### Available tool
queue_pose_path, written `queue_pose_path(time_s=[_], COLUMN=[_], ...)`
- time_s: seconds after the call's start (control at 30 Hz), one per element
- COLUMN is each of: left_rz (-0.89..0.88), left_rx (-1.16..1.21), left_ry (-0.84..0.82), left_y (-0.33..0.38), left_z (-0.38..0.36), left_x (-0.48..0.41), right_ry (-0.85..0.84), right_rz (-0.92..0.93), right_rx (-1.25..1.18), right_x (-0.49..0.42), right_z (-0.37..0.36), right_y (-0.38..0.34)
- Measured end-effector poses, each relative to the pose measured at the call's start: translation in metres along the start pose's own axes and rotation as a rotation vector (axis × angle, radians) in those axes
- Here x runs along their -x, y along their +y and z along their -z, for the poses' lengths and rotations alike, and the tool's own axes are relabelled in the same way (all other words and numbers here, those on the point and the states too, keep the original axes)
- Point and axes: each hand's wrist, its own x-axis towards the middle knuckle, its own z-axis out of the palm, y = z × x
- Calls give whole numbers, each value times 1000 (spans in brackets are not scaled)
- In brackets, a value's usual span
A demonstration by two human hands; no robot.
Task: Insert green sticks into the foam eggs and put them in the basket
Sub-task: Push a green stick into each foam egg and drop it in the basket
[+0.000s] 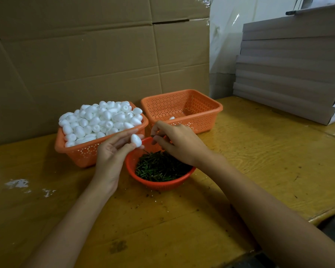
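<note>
My left hand [112,151] pinches a white foam egg [136,140] between thumb and fingers, above the rim of the round red bowl [162,185]. The bowl holds a heap of green sticks [159,167]. My right hand [176,141] hovers over the bowl's far side with its fingertips curled together, pinching a thin dark stick close to the egg. An orange basket [81,153] at the left is piled with several foam eggs [101,118]. A second orange basket [203,122] behind my right hand holds one egg [172,118] near its front wall.
Everything stands on a yellow wooden table [259,161]. Cardboard sheets [85,55] rise behind the baskets. A stack of flat grey-brown cartons [290,74] sits at the back right. White foam crumbs [17,183] lie at the left. The table's edge drops off at lower right.
</note>
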Motion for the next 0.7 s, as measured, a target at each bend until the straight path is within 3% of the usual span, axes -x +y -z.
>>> queue_pose_path(time_s=[0.7], left_rz=[-19], left_rx=[-23], left_ry=[20], left_y=[-5], left_z=[0], left_x=[-2], right_ry=[1], right_rz=[16], right_rx=[23], right_x=[0], right_z=[-1], right_y=[0])
